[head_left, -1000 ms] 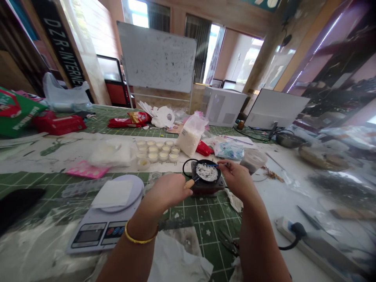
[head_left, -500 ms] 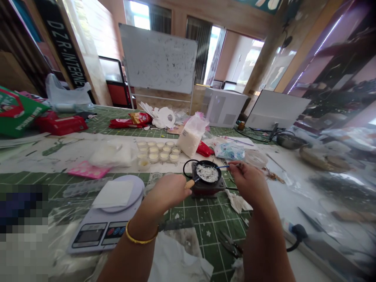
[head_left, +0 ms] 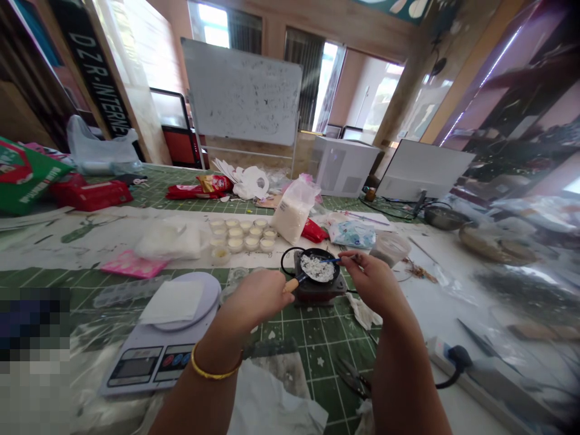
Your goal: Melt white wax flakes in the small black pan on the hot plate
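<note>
"Stirring looks like the step in hand, doesn't it? The small black pan sits on a compact hot plate on the green gridded surface, white pieces spread over its bottom."

"I'd judge so. The 2 hands are apart: the left hand is clamped around the pan's wooden handle, and the right hand pinches a thin blue tool whose far end reaches in over the white pieces."

"And what does the next move call for?"

"A steady left grip, I'd say, so the pan doesn't skid, and light strokes from the right so nothing spills over the edge."

"What can't you make out?"

"The tool's tip: I can't tell whether it's buried in the pieces or just resting on them. The right hand covers its near end. The hot plate is partly hidden beneath the pan, and I can't say if it's switched on."

"And farther off?"

"The lower left corner is a pixelated patch, the forearms run out at the bottom edge, and the right side smears. The scale's display is too dim to read."
</note>
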`<state>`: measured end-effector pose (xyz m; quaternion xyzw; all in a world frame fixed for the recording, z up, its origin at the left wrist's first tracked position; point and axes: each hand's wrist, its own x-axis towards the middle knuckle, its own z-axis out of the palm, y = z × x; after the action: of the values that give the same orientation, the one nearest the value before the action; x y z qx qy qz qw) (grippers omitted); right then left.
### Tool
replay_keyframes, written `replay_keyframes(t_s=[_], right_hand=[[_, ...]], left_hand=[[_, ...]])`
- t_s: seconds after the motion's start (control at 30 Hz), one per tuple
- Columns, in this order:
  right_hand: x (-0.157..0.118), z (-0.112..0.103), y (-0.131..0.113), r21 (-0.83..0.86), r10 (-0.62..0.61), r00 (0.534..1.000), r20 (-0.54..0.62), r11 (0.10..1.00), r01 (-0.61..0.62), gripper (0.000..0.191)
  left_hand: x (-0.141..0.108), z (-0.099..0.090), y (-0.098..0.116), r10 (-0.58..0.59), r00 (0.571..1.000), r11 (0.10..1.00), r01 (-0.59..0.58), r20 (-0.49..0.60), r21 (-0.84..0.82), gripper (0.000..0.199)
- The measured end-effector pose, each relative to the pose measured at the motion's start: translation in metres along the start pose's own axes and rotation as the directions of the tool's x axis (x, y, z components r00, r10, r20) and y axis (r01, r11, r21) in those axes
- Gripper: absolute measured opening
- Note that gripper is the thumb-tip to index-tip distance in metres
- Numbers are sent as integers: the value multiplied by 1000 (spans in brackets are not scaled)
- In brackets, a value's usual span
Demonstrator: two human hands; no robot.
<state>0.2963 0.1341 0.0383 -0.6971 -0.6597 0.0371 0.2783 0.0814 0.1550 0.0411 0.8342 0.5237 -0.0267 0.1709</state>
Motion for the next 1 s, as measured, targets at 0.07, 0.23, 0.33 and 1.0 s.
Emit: replay_keyframes(t_s=[0.07, 0.23, 0.33, 1.0], right_hand=[[0, 0, 0, -28, 10, 999, -39, 1000, -11, 29], [-1, -2, 1, -17, 3, 1000, 1, 1000, -3, 28], [0, -3, 3, 4, 20, 999, -51, 1000, -20, 30], [-8, -7, -2, 3, -18, 1000, -15, 1000, 18, 27]], left_hand=[[0, 0, 0, -4, 1000, 1000, 4, -4, -5, 32], [1, 1, 0, -24, 1000, 999, 25, 12, -26, 36], [1, 2, -1, -32, 999, 999, 32, 19, -23, 36], [1, 2, -2, -7, 1000, 1000, 7, 3, -6, 31]])
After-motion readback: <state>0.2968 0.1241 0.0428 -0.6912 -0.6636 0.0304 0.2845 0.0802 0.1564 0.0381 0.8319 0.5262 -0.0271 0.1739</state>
